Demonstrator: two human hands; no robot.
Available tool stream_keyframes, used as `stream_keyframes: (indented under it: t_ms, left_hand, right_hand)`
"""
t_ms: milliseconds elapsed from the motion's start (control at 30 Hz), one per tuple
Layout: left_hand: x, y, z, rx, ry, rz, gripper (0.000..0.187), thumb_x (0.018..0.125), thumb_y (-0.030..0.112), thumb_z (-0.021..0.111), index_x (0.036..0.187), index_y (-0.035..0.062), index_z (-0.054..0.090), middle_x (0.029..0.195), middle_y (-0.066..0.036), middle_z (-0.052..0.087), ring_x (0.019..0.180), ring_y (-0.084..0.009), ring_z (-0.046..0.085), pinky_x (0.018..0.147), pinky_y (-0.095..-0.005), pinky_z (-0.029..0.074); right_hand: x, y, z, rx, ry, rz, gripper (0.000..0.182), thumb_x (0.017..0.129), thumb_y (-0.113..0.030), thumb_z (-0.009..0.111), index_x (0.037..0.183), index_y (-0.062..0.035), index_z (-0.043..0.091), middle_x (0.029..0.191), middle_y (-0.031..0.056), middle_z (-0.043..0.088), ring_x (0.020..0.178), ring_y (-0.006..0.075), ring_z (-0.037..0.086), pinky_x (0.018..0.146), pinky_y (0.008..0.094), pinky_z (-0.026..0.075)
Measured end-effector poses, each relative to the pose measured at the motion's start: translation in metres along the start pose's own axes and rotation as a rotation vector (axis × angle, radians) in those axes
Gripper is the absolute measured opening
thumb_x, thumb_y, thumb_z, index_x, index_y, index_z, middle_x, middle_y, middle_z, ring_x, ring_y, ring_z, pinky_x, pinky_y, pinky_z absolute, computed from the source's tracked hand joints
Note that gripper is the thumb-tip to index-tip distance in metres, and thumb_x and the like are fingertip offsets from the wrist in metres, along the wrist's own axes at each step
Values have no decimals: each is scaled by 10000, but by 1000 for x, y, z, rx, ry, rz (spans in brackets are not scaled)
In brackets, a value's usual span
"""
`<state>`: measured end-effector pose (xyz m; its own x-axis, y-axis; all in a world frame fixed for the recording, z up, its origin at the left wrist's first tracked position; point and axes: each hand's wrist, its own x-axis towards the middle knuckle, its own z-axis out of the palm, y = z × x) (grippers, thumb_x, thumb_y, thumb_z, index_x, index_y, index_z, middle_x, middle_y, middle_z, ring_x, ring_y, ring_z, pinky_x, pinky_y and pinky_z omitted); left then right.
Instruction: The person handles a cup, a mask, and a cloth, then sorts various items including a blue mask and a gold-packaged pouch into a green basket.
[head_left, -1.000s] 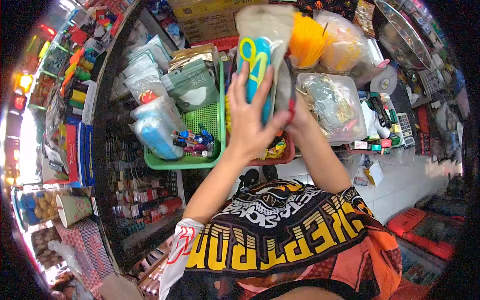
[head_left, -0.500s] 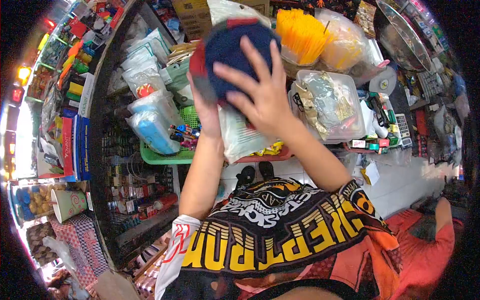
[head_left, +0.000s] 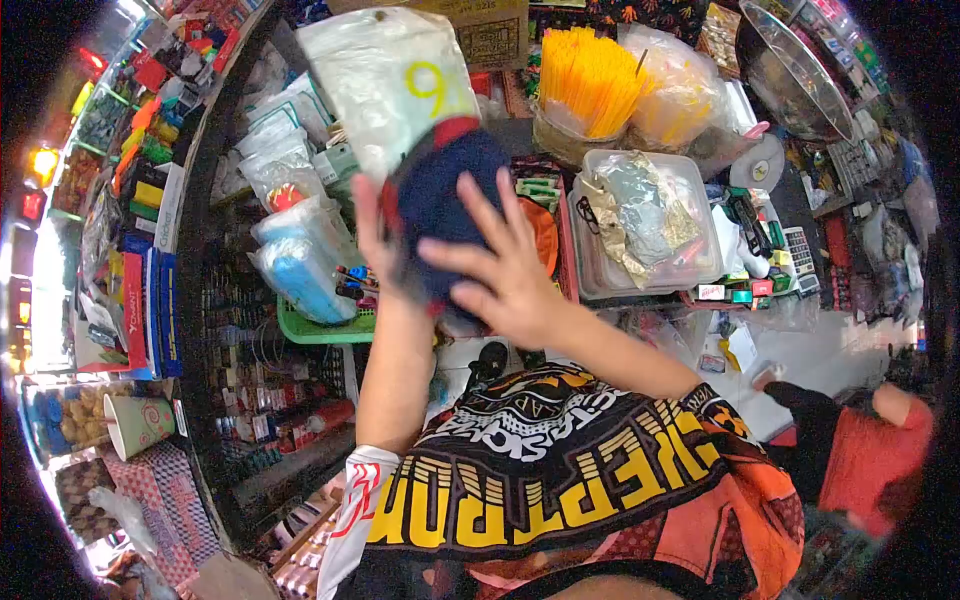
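Observation:
A round bundle of navy blue and red cloth (head_left: 438,190), blurred at its edges, is held up between my two hands over the counter. My left hand (head_left: 383,240) grips its left side, smeared by motion, with part of its fingers hidden. Across its near face lies my right hand (head_left: 515,280), fingers spread and pressing on the cloth. Right behind the bundle stretches a whitish plastic bag (head_left: 370,85) with a yellow-green number on it; the cloth overlaps its lower end.
Clear tubs (head_left: 650,280) with crumpled plastic stand to the right, below bundled yellow sticks (head_left: 590,85). On the left are blue-and-white packs (head_left: 305,265) over a green basket (head_left: 330,330). A shelf of goods borders the left. Another person in red (head_left: 865,460) is at lower right.
Both hands and the cloth bundle have come down and left, nearer my body. More of the numbered plastic bag shows beyond the bundle. The person at lower right has shifted position.

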<state>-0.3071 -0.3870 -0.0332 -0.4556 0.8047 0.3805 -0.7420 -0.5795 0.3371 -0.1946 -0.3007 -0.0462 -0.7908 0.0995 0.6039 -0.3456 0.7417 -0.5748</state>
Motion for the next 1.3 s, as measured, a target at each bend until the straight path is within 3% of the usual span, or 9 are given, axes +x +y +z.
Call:
stream_keyframes:
  t_ms: [233, 300, 533, 633, 667, 767, 1000, 1133, 1300]
  left_hand:
    - [10, -11, -3, -175, -114, 121, 700, 809, 580, 305, 1274, 56, 302, 1274, -126, 365, 1141, -285, 381, 982, -420, 254]
    - [3, -23, 15, 600, 370, 311, 602, 853, 503, 275, 1287, 85, 282, 1293, -101, 339, 1182, -272, 323, 996, -407, 229]
    - [-1, -29, 20, 360, 322, -391, 603, 630, 119, 462, 1210, -6, 354, 1120, -178, 482, 1004, -292, 496, 903, -391, 371]
    - [-8, -33, 1, 67, 363, -226, 577, 620, 135, 464, 1170, -25, 394, 1029, -197, 531, 930, -315, 533, 858, -406, 411]
    - [-4, -32, 10, 54, 354, -164, 598, 607, 143, 460, 1178, -18, 385, 1084, -203, 497, 951, -320, 519, 846, -432, 416]
    - [5, -28, 29, -229, 178, -170, 712, 743, 365, 457, 1301, 18, 185, 1282, -302, 230, 1131, -437, 331, 888, -535, 339]
    - [-21, -8, -36, -156, 316, -102, 711, 779, 378, 446, 1321, 39, 134, 1311, -310, 139, 1177, -432, 267, 920, -543, 288]
    - [-13, -1, -26, -168, 300, -99, 790, 717, 520, 447, 1297, 32, 224, 1271, -279, 271, 1103, -375, 391, 832, -480, 402]
    - [-21, 32, -62, -321, 218, -261, 638, 718, 325, 590, 1249, 76, 340, 1280, -109, 341, 919, -222, 455, 747, -341, 372]
  right_hand:
    - [31, 4, -15, -254, 149, -14, 464, 711, -503, 527, 1154, -380, 465, 1388, 112, 123, 1220, 472, 41, 906, 621, 146]
    - [51, 6, -27, -307, 267, -28, 464, 714, -483, 538, 1156, -360, 468, 1369, 128, 168, 1198, 462, 124, 916, 578, 188]
    - [93, 60, -56, 10, 341, -1, 331, 809, -297, 500, 1090, -124, 524, 1081, 138, 518, 977, 261, 497, 866, 320, 363]
    - [80, 63, -98, 174, 383, 319, 401, 794, -280, 530, 1113, -46, 469, 1148, 144, 472, 1032, 300, 470, 895, 357, 348]
    - [64, 59, -113, -263, 479, 319, 303, 840, -222, 473, 1066, -23, 504, 983, 95, 562, 929, 202, 522, 843, 289, 370]
    - [14, 71, -142, -272, 573, 280, 312, 857, -205, 461, 1070, 20, 491, 996, 106, 560, 924, 149, 504, 828, 262, 368]
    - [-35, 69, -124, -739, 422, 428, 253, 798, -216, 512, 1007, -83, 567, 1027, 125, 528, 976, 268, 482, 845, 339, 354]
    - [-13, 37, -73, 51, 274, 435, 208, 755, -130, 540, 949, -62, 569, 993, 111, 527, 933, 245, 496, 816, 336, 379]
    - [-37, 112, 21, -318, -72, 562, 498, 734, -167, 608, 1188, -130, 406, 1173, 115, 410, 1081, 263, 416, 836, 372, 392]
